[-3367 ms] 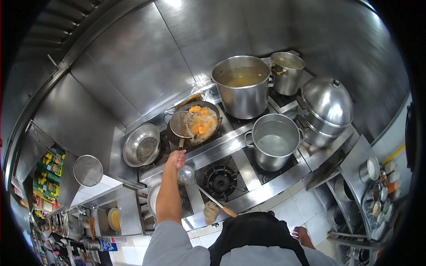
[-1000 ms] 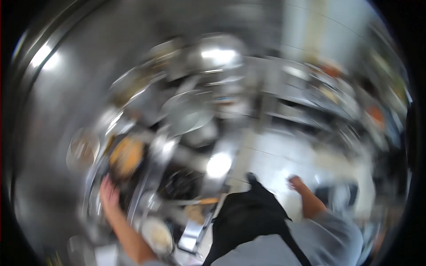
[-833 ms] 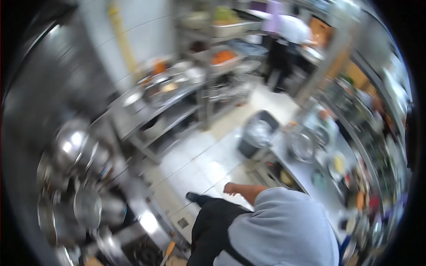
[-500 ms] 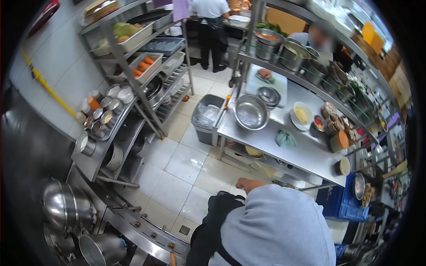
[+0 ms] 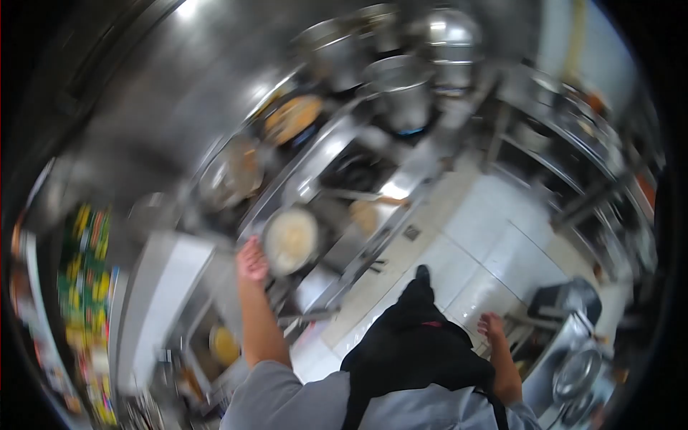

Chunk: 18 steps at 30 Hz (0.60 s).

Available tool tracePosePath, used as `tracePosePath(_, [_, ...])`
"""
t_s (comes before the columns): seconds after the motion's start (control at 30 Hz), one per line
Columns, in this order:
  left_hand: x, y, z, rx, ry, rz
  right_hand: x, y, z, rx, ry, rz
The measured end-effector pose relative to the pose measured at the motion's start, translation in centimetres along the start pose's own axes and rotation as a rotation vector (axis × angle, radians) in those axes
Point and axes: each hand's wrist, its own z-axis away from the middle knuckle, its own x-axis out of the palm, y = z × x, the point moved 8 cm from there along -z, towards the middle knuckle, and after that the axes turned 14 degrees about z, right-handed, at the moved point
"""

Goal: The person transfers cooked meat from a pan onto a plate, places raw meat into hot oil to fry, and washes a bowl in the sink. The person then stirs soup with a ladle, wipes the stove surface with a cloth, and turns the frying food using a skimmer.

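Observation:
My left hand (image 5: 251,259) is just left of a round bowl (image 5: 292,240) with pale contents, at the stove's near left. Motion smears its fingers, and whether it touches the bowl or holds anything cannot be made out. My right hand (image 5: 491,326) hangs over the floor right of the black apron, fingers loosely apart, with nothing visible in it. Up on the stove is a wok (image 5: 294,120) with orange-brown food. A metal basin (image 5: 233,174) sits left of the wok. Near the front edge lie a wooden-handled utensil (image 5: 393,201) and a tan cloth (image 5: 364,216).
Large pots (image 5: 399,93) stand at the back, one over a blue flame. A steamer (image 5: 453,54) is beside them. Metal shelving (image 5: 552,165) stands right, a grey bin (image 5: 566,299) and worktable (image 5: 555,355) lower right. A sink (image 5: 208,330) and green-yellow packages (image 5: 87,265) are left.
The view swung right to the shelves and worktable, then back to the stove. My left hand, earlier on a strainer handle over the wok, is now by the bowl. The strainer no longer shows in the wok.

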Motion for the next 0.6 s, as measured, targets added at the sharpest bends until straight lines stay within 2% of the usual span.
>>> tracePosePath(0.13, [-3.4,-4.5,17.9,0.169,0.195,0.011,1.2,8.0,1.6,0.157,-0.288,0.232])
tracePosePath(0.27, [-9.5,-6.0,34.4,0.296,0.375,0.012,0.9,11.9,3.9,0.245,-0.313,0.458])
tracePosePath(0.3, [-9.9,-5.8,37.8,0.379,0.398,0.022,1.1,11.9,4.2,0.264,-0.319,0.501])
tracePosePath(0.37, [-11.8,-5.9,43.1,0.404,0.518,-0.017,1.5,11.6,5.1,0.28,-0.302,0.569])
tracePosePath(0.4, [-12.1,-5.5,45.4,0.435,0.522,-0.004,1.8,11.2,5.5,0.278,-0.287,0.599])
tracePosePath(0.47, [-13.8,-3.2,50.0,0.567,0.762,-0.136,2.8,10.7,6.2,0.266,-0.259,0.627])
tracePosePath(0.5, [-15.3,-1.6,52.1,0.606,0.808,-0.189,3.6,10.4,6.5,0.254,-0.249,0.641])
tracePosePath(0.6, [-20.6,5.5,59.2,0.702,1.156,-0.56,6.6,9.4,7.5,0.213,-0.22,0.681])
